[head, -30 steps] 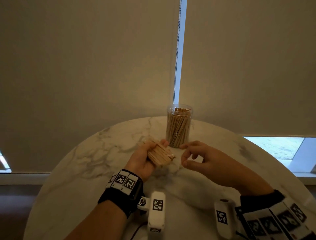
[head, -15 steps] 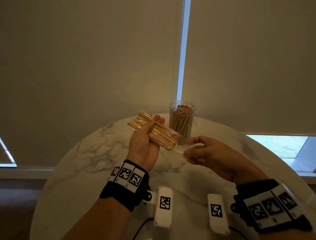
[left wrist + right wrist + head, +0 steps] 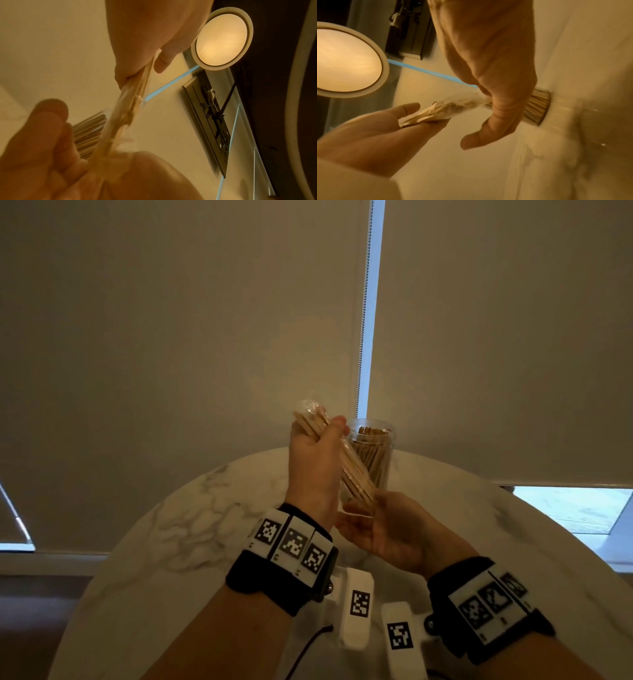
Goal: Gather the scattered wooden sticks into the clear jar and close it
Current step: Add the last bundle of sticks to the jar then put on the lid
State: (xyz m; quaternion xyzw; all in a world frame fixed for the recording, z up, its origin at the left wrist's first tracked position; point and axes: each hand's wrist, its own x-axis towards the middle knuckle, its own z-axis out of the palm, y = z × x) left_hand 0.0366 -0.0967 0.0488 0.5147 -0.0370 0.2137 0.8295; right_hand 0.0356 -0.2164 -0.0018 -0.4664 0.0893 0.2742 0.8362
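My left hand (image 3: 322,446) grips a bundle of wooden sticks (image 3: 354,474) in clear wrap and holds it steeply tilted above the table, top end to the left. The bundle's lower end rests on the straight fingers of my right hand (image 3: 380,529), which lies palm up beneath it. In the right wrist view the bundle (image 3: 453,106) runs from my left hand (image 3: 488,60) down onto my right hand (image 3: 376,128). The clear jar (image 3: 375,460) stands open just behind the hands, filled with upright sticks. The left wrist view shows the bundle (image 3: 126,111) and the jar (image 3: 91,131), both blurred.
A round white marble table (image 3: 205,525) carries the jar near its far edge. Closed roller blinds hang behind it, with a bead chain (image 3: 363,337) above the jar. A dark cable (image 3: 308,642) lies near my left wrist. A round ceiling lamp (image 3: 221,39) glows overhead.
My left hand has lifted the bundle off the table and tipped it from nearly flat to steep. My right hand has stopped pinching the wrap's end and turned palm up under the lower end.
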